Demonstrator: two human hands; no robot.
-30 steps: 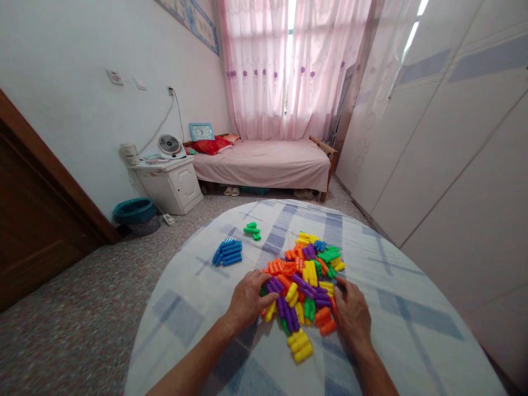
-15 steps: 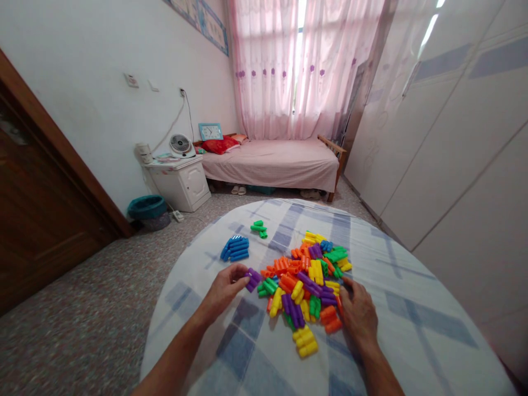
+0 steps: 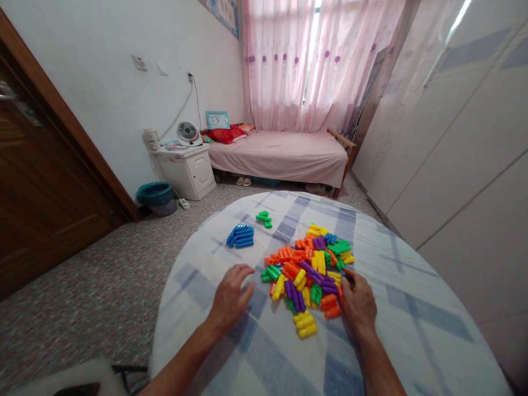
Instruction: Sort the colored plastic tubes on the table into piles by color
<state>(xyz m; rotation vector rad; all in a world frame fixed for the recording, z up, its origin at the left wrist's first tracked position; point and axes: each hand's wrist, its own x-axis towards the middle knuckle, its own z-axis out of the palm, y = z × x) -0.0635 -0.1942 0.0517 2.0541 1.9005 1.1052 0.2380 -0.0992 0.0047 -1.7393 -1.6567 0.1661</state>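
My left hand (image 3: pixel 233 294) hovers over the cloth left of a heap of plastic toy pieces, its thumb and fingers apart and nothing visible between them. The heap mixes orange pieces (image 3: pixel 287 254), purple pieces (image 3: pixel 294 296), yellow pieces (image 3: pixel 304 323) and green pieces (image 3: pixel 272 272), shaped like short joined tubes. At the heap's right edge rests my right hand (image 3: pixel 358 302), fingers loosely bent and a little apart, close to a red-orange piece. It shows no piece in its grasp. Beyond my left hand lie a group of blue pieces (image 3: pixel 241 235) and a few green ones (image 3: pixel 264 219).
A blue-and-white checked cloth covers the round table (image 3: pixel 412 330). Behind it stand a pink-covered bed (image 3: pixel 280 151) and a white cabinet (image 3: pixel 192 170) carrying a small fan (image 3: pixel 188 132). A bin (image 3: pixel 157 198) sits on the floor at left; a wardrobe (image 3: pixel 445 137) lines the right.
My left hand has let go of the purple piece it was pinching, which I no longer see beside the fingers. The view has shifted slightly; my right hand stays by the heap.
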